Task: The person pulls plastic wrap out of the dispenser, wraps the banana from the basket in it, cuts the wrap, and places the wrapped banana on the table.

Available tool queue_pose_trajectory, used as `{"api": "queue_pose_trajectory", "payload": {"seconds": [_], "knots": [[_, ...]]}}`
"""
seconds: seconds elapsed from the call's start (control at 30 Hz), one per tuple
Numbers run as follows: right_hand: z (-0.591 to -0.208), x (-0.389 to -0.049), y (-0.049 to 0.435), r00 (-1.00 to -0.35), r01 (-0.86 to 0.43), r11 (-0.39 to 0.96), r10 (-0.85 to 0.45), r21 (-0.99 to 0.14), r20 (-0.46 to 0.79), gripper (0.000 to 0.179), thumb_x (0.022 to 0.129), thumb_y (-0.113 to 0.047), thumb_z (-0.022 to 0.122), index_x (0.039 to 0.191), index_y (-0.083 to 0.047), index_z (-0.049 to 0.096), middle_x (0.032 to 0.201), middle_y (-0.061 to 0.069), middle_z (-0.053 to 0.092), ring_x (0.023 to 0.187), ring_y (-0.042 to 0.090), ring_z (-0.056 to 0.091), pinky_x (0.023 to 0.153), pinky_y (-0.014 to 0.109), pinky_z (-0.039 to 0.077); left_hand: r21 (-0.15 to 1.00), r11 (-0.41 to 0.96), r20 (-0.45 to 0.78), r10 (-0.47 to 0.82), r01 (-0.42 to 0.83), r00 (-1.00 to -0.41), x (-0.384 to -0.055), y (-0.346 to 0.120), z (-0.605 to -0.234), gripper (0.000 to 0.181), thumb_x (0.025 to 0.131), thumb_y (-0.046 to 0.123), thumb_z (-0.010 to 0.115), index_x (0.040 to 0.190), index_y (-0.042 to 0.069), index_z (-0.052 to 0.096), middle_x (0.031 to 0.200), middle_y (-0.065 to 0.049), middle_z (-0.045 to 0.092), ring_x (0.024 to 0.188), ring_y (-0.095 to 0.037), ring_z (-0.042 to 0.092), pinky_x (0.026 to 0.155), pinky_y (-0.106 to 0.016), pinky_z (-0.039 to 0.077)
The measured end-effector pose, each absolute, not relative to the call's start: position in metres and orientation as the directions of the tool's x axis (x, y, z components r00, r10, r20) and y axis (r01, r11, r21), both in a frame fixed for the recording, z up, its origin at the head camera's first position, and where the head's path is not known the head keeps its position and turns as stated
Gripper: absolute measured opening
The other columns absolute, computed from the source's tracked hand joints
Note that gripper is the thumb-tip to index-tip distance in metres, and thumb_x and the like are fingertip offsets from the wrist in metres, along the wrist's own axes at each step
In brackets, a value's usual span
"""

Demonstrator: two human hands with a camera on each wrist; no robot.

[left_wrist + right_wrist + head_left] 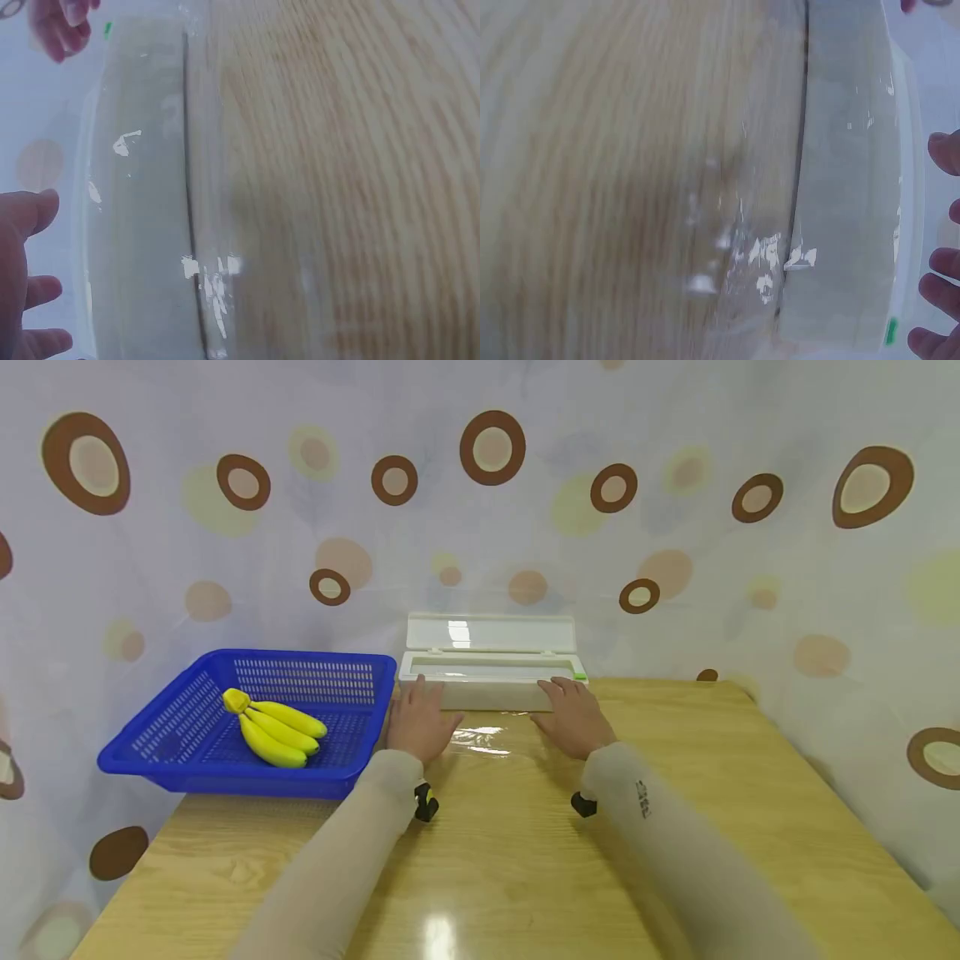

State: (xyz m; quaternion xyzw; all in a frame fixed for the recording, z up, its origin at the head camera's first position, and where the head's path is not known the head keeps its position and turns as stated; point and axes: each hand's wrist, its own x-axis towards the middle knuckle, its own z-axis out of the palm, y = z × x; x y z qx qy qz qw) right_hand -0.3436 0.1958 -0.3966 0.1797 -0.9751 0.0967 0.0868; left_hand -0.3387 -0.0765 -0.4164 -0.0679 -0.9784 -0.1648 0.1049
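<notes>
A long white cling film dispenser (495, 697) stands at the back of the table, its lid (510, 633) raised behind it. A green slider (579, 676) sits at its right end. Clear cling film (482, 740) comes over the front of the box onto the wood, with wrinkled glints in both wrist views. My left hand (420, 722) is by the left part of the box front, fingers spread and holding nothing. On the other side, my right hand (576, 720) has its fingertips at the top front edge near the slider, fingers loosely extended.
To the left, a blue plastic basket (247, 781) holds a bunch of yellow bananas (277, 727). Its right side stands close to my left hand. A patterned curtain (555, 410) hangs behind the wooden table (510, 877).
</notes>
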Motion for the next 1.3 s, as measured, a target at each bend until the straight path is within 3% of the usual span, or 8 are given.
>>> {"api": "queue_pose_trajectory", "payload": {"seconds": [0.2,0.37,0.5,0.67,0.8,1.0,1.2,1.3], "knots": [[-0.396,-0.354,0.222,-0.943,-0.3,0.899,-0.23,-0.319,0.24,0.054,0.104,-0.036,0.051,0.148,-0.004,0.043,0.149,0.023,0.043,0.14,0.043,0.038,0.117,0.06,0.033,0.46,0.879,0.258,0.004,0.126,-0.966,-0.35,-0.082,-0.427,0.066,0.097,0.046,0.06,0.149,0.008,0.042,0.152,-0.019,0.042,0.143,-0.039,0.038,0.12,-0.052,0.033],[-0.402,-0.363,0.236,-0.96,-0.222,0.842,-0.1,-0.491,0.262,0.046,0.105,-0.03,0.048,0.14,-0.001,0.05,0.135,0.022,0.051,0.126,0.039,0.049,0.107,0.056,0.044,0.677,0.735,0.195,-0.127,0.04,-0.972,-0.357,-0.089,-0.435,0.066,0.097,0.035,0.063,0.147,0.002,0.036,0.15,-0.023,0.038,0.141,-0.038,0.042,0.12,-0.049,0.036],[-0.407,-0.37,0.242,-0.965,-0.143,0.746,0.041,-0.651,0.258,0.041,0.103,-0.026,0.047,0.133,0.001,0.051,0.124,0.021,0.054,0.114,0.035,0.053,0.1,0.051,0.046,0.784,0.621,0.145,-0.192,-0.006,-0.971,-0.362,-0.091,-0.436,0.067,0.099,0.031,0.061,0.149,0.001,0.028,0.152,-0.026,0.038,0.145,-0.039,0.038,0.121,-0.05,0.033],[-0.416,-0.375,0.243,-0.97,-0.015,0.607,0.184,-0.795,0.158,0.04,0.102,-0.027,0.046,0.13,0.002,0.048,0.124,0.023,0.054,0.112,0.035,0.053,0.098,0.047,0.045,0.831,0.555,0.107,-0.213,-0.03,-0.971,-0.363,-0.094,-0.437,0.067,0.1,0.027,0.056,0.151,0.001,0.023,0.153,-0.028,0.037,0.145,-0.041,0.036,0.122,-0.051,0.031],[-0.427,-0.378,0.237,-0.977,0.092,0.433,0.215,-0.897,0.004,0.043,0.104,-0.029,0.046,0.135,0.001,0.043,0.127,0.019,0.053,0.112,0.03,0.059,0.097,0.039,0.053,0.879,0.475,0.066,-0.202,-0.039,-0.977,-0.363,-0.098,-0.445,0.061,0.101,0.021,0.049,0.15,-0.002,0.021,0.153,-0.029,0.037,0.146,-0.04,0.036,0.123,-0.051,0.029],[-0.433,-0.383,0.228,-0.979,0.142,0.21,0.178,-0.967,-0.105,0.044,0.104,-0.023,0.047,0.139,0.004,0.041,0.112,0.01,0.057,0.08,0.009,0.066,0.075,0.022,0.06,0.93,0.362,0.021,-0.217,-0.061,-0.976,-0.366,-0.099,-0.449,0.051,0.103,0.018,0.041,0.146,-0.004,0.026,0.145,-0.026,0.044,0.137,-0.037,0.044,0.118,-0.049,0.033],[-0.43,-0.389,0.228,-0.98,0.156,0.225,0.158,-0.962,-0.122,0.042,0.105,-0.027,0.049,0.133,0.004,0.055,0.087,0.001,0.063,0.07,0.005,0.063,0.068,0.019,0.058,0.941,0.328,0.012,-0.263,-0.078,-0.965,-0.372,-0.097,-0.446,0.044,0.106,0.024,0.038,0.142,-0.002,0.034,0.133,-0.025,0.052,0.123,-0.035,0.05,0.111,-0.047,0.038],[-0.426,-0.393,0.229,-0.979,0.147,0.25,0.173,-0.957,-0.105,0.041,0.104,-0.028,0.052,0.13,0.003,0.06,0.082,-0.002,0.062,0.069,0.005,0.062,0.068,0.019,0.059,0.95,0.307,0.032,-0.282,-0.058,-0.959,-0.376,-0.096,-0.443,0.041,0.107,0.024,0.038,0.137,-0.004,0.04,0.133,-0.029,0.055,0.127,-0.038,0.052,0.112,-0.048,0.039]]}}
